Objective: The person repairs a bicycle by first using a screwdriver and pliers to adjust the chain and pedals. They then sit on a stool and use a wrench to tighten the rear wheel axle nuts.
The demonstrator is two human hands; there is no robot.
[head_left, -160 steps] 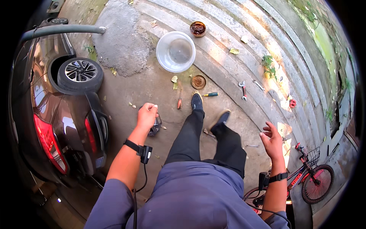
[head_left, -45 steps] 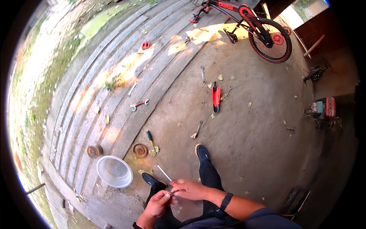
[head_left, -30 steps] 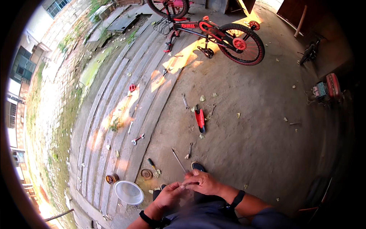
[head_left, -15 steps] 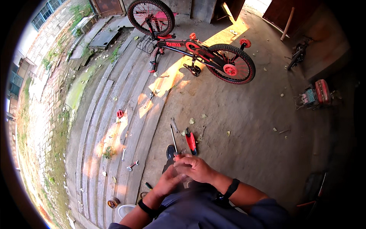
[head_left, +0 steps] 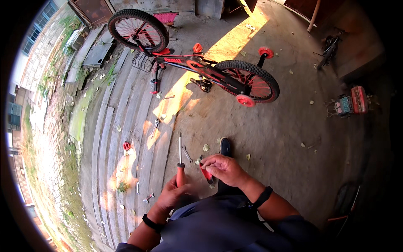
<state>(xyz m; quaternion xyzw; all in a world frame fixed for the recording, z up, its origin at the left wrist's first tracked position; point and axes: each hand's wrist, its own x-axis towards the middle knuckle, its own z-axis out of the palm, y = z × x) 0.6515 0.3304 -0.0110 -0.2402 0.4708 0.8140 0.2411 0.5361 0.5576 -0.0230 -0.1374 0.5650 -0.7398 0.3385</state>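
Observation:
My left hand point(head_left: 171, 194) is closed round the red handle of a screwdriver point(head_left: 180, 168), its long metal shaft pointing away from me. To the right, my right hand point(head_left: 226, 170) is apart from it, fingers loosely stretched out and nothing visible in them. Beneath its fingertips a red and black curved piece point(head_left: 206, 173) lies on the ground, partly hidden. Farther off, a black and red bicycle point(head_left: 201, 69) rests upside down, saddle and handlebar on the ground and wheels raised. A red training wheel point(head_left: 245, 101) is on its rear end.
A wrench point(head_left: 187, 154) lies ahead of my hands. Other wrenches point(head_left: 155, 127) and a loose red pedal point(head_left: 126, 145) lie on the grey slabs to the left. My shoe point(head_left: 225, 146) is just beyond my right hand. A red machine point(head_left: 358, 100) stands at the right.
My hands, earlier together at the screwdriver handle, have parted: the left keeps the screwdriver, the right has moved right. The bicycle appears nearer, and the other shoe now shows.

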